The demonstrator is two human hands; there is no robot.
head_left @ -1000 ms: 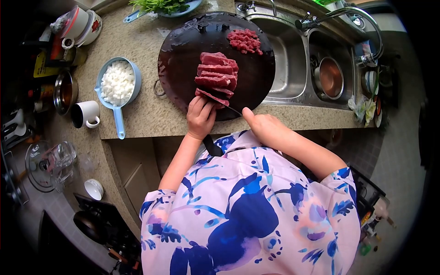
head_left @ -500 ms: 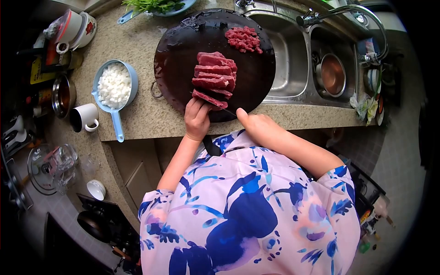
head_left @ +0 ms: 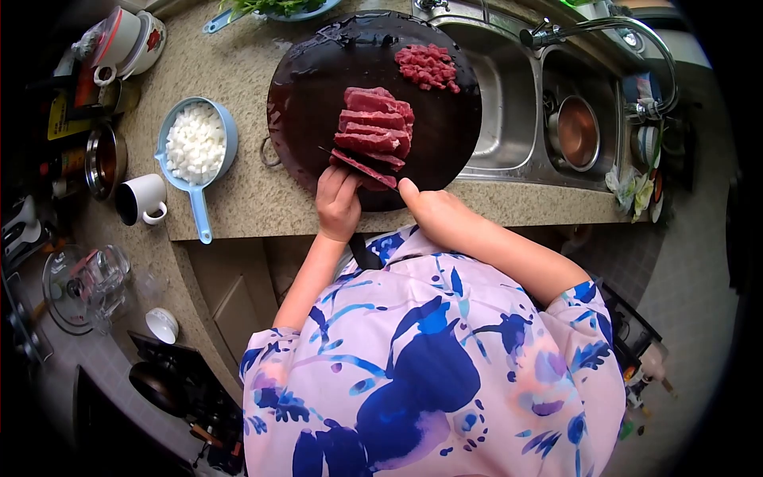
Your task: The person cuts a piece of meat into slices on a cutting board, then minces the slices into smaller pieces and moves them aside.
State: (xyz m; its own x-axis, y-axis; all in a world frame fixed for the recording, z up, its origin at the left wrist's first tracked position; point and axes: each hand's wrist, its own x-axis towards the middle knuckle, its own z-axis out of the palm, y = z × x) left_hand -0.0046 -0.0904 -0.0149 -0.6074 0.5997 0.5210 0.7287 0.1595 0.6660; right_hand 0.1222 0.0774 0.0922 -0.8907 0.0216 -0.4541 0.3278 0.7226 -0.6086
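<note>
On the round dark cutting board (head_left: 306, 103) lies a stack of red meat slices (head_left: 373, 127), with a heap of diced meat (head_left: 429, 67) at the board's far right. My left hand (head_left: 338, 208) has its bent fingertips pressed on the near slice of meat (head_left: 364, 168). Closed around the handle of a knife (head_left: 324, 149) is my right hand (head_left: 437, 211), at the board's near right edge. The thin blade runs leftward along the near slice, its tip showing past the slice's left end. The handle is mostly hidden in my fist.
A blue handled strainer (head_left: 230, 139) of white cubes stands left of the board, beside a white mug (head_left: 143, 199). Leafy greens (head_left: 278, 6) lie behind. To the right is a double steel sink (head_left: 497, 151) with a metal bowl (head_left: 578, 131) and a curved faucet (head_left: 636, 24).
My right hand has shifted a little left, pushing the knife so its tip sticks out farther past the slice. My left hand stays on the meat.
</note>
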